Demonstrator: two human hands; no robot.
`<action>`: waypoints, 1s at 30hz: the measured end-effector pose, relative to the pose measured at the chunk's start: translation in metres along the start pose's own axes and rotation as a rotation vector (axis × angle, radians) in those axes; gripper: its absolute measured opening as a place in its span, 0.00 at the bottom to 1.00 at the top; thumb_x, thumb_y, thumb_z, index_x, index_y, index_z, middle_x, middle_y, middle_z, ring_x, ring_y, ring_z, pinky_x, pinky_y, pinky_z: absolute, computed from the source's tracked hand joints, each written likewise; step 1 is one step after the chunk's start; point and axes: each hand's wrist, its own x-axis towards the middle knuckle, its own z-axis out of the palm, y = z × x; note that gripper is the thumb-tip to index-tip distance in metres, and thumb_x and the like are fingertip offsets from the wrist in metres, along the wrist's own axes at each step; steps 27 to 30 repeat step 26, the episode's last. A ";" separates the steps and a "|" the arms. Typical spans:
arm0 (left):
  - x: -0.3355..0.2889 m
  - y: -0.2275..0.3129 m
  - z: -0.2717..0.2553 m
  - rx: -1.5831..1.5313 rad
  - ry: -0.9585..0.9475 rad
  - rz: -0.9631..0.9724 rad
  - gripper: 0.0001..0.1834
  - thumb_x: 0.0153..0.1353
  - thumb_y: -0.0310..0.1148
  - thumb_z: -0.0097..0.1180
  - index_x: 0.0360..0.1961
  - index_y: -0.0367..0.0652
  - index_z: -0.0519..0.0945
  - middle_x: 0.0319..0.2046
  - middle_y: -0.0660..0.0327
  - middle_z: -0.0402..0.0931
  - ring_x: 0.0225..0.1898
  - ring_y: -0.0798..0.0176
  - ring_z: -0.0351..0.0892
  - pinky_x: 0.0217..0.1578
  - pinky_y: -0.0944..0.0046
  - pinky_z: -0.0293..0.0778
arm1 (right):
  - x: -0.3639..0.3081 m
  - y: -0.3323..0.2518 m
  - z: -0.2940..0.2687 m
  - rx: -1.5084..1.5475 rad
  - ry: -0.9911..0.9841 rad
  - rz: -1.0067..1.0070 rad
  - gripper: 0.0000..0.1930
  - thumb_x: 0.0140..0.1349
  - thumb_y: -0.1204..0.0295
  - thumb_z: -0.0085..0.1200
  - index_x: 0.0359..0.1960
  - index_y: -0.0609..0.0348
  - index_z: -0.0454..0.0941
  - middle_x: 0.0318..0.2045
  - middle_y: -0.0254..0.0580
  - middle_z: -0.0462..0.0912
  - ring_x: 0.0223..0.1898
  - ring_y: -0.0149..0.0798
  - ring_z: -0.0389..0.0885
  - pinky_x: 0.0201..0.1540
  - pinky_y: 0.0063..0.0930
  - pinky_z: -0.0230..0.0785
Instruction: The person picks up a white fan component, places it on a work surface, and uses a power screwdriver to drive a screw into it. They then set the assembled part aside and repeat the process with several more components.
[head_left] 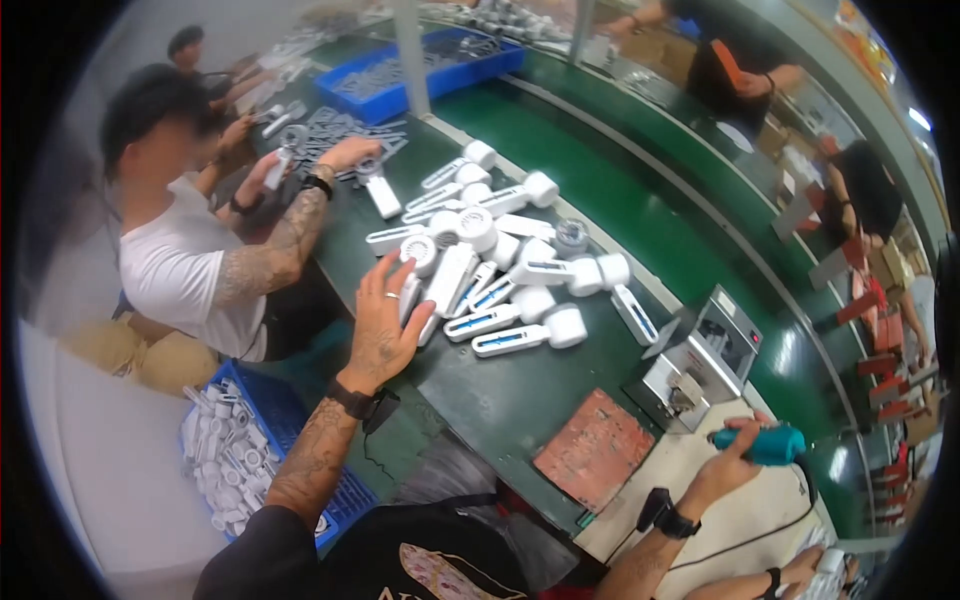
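My left hand point(383, 325) is at the near left edge of a pile of white handheld fans point(478, 228), fingers apart. A white fan handle lies right beside its fingers and thumb; whether they touch it I cannot tell. Several fans in the pile have open handles with blue parts showing inside. My right hand point(722, 472) is closed round a teal electric screwdriver point(774, 446), held level above the bench's right side. A dark cable trails down from the screwdriver's back end.
A metal screw feeder point(705, 350) stands beyond a worn red mat point(594, 450). Past the bench runs a green conveyor point(640, 215). On my left a blue crate point(250, 400) holds white parts; a co-worker point(190, 260) handles a fan. Another person's hands show at lower right.
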 end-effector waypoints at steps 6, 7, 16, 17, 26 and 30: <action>0.012 0.102 0.032 -0.852 -0.127 0.094 0.13 0.64 0.25 0.54 0.49 0.37 0.77 0.50 0.53 0.75 0.53 0.58 0.75 0.56 0.61 0.68 | -0.006 0.015 0.006 -0.020 0.158 -0.050 0.14 0.70 0.66 0.51 0.31 0.64 0.74 0.32 0.37 0.78 0.28 0.28 0.72 0.32 0.19 0.64; 0.011 0.119 0.050 -0.975 -0.211 0.031 0.10 0.68 0.27 0.52 0.49 0.37 0.77 0.48 0.55 0.76 0.50 0.61 0.75 0.53 0.62 0.70 | -0.013 0.020 0.002 -0.020 0.152 -0.023 0.14 0.70 0.64 0.53 0.38 0.66 0.74 0.30 0.37 0.77 0.28 0.28 0.71 0.31 0.18 0.63; 0.041 0.201 0.179 -1.533 -0.698 -0.216 0.20 0.74 0.42 0.44 0.29 0.40 0.76 0.25 0.68 0.73 0.28 0.75 0.70 0.33 0.73 0.69 | -0.029 0.028 0.003 -0.021 0.160 -0.062 0.29 0.69 0.52 0.53 0.53 0.71 0.69 0.26 0.39 0.77 0.28 0.31 0.73 0.31 0.23 0.66; 0.041 0.204 0.184 -1.548 -0.664 -0.209 0.22 0.74 0.43 0.44 0.26 0.41 0.75 0.24 0.69 0.72 0.27 0.76 0.68 0.31 0.74 0.66 | -0.027 0.025 0.003 -0.034 0.162 -0.086 0.30 0.69 0.51 0.52 0.54 0.72 0.68 0.26 0.40 0.76 0.28 0.33 0.73 0.31 0.24 0.66; 0.042 0.190 0.188 -1.371 -0.795 -0.151 0.23 0.71 0.45 0.49 0.21 0.42 0.74 0.18 0.68 0.69 0.23 0.75 0.63 0.26 0.72 0.61 | -0.032 0.025 0.007 -0.076 0.079 -0.153 0.33 0.72 0.48 0.43 0.56 0.74 0.65 0.27 0.41 0.75 0.31 0.36 0.72 0.42 0.32 0.67; 0.042 0.190 0.188 -1.371 -0.795 -0.151 0.23 0.71 0.45 0.49 0.21 0.42 0.74 0.18 0.68 0.69 0.23 0.75 0.63 0.26 0.72 0.61 | -0.032 0.025 0.007 -0.076 0.079 -0.153 0.33 0.72 0.48 0.43 0.56 0.74 0.65 0.27 0.41 0.75 0.31 0.36 0.72 0.42 0.32 0.67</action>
